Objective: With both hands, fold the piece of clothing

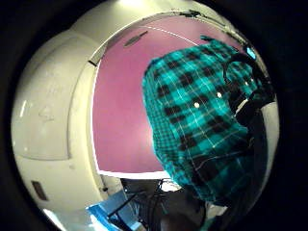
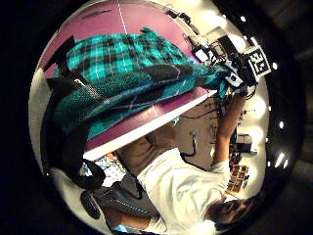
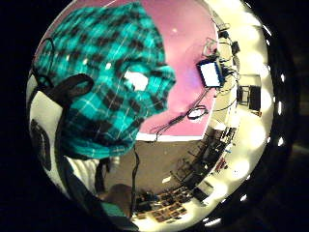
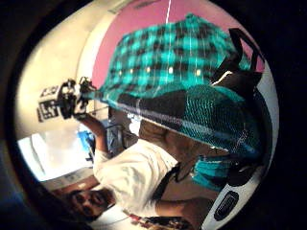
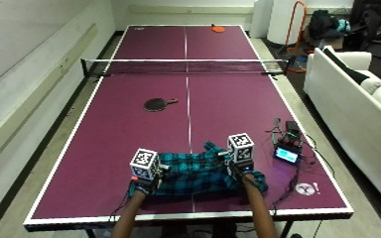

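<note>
A teal and black plaid shirt (image 5: 190,173) lies bunched near the front edge of the purple table-tennis table (image 5: 111,148). My left hand (image 5: 144,187) grips its left end and my right hand (image 5: 238,171) grips its right end. In the left thumb side palm view the shirt (image 2: 122,63) stretches from this palm to the right hand (image 2: 234,78), raised a little over the table. The right thumb side palm view shows the shirt (image 4: 177,62) running to the left hand (image 4: 79,103). Plaid cloth (image 1: 197,120) (image 3: 106,82) fills both little finger side views.
A black paddle (image 5: 156,103) lies mid-table and the net (image 5: 185,67) crosses beyond it. A red paddle (image 5: 218,29) sits at the far end. A small screen device (image 5: 287,154) with cables lies right of my right hand. A white sofa (image 5: 355,99) stands off to the right.
</note>
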The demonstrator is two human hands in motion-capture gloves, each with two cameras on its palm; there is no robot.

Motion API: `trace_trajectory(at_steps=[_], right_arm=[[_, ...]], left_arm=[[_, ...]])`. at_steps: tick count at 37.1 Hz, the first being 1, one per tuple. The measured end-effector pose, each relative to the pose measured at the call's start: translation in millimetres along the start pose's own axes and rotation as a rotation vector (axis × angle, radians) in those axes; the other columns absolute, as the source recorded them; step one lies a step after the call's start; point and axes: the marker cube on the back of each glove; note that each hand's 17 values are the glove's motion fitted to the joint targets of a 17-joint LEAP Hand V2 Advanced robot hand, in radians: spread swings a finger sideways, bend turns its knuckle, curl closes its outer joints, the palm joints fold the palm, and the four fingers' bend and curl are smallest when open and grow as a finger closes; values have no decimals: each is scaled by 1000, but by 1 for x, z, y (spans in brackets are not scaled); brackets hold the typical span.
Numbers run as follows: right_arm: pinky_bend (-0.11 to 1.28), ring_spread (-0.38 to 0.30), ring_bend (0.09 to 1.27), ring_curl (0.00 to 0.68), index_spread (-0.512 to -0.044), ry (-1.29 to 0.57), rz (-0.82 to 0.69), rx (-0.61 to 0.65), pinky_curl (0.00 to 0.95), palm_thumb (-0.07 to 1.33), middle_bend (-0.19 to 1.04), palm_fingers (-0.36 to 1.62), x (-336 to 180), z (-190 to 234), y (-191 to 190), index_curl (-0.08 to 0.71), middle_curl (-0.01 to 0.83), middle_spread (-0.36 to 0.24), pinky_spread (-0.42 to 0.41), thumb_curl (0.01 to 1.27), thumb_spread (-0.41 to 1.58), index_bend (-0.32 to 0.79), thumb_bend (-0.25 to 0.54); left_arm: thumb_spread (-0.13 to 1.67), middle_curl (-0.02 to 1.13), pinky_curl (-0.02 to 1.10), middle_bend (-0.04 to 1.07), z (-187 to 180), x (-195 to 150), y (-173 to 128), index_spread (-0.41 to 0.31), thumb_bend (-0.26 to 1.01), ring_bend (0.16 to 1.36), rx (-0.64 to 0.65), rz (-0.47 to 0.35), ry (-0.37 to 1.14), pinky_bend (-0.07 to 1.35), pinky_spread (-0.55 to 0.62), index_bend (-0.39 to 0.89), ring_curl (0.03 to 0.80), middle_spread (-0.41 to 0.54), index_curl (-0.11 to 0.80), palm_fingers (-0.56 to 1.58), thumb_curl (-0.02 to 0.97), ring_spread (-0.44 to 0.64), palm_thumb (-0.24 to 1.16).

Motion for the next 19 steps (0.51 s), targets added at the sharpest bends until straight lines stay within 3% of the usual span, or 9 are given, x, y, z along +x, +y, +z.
trace_trajectory(at_steps=[4,9,16,19], right_arm=[[600,-247,860,472,-337,113,108,82,391,841,504,1363,11,-4,-73,265,477,-251,-363,262,1255,120,115],[606,-238,879,486,-336,261,201,296,403,822,533,1364,-2,-42,-94,290,494,-247,-363,245,1268,156,88],[638,-231,884,495,-337,366,252,335,419,813,555,1351,3,-12,-145,313,507,-242,-355,226,1281,156,60],[652,-231,884,498,-341,280,233,199,426,809,560,1345,-3,10,-148,322,511,-241,-351,220,1280,156,48]], left_arm=[[1262,487,391,484,4,-15,-59,-329,62,766,60,-98,-119,319,-343,161,432,-382,365,1324,273,-397,613],[1263,502,402,510,-22,-7,-81,-337,48,773,78,-195,-225,325,-349,178,437,-388,383,1332,267,-399,625],[1276,515,417,533,19,-18,-120,-341,32,777,96,-217,-130,334,-356,184,445,-388,406,1323,258,-392,641],[1282,521,423,541,34,-20,-122,-341,28,785,33,-230,-88,341,-355,176,451,-390,412,1317,256,-393,651]])
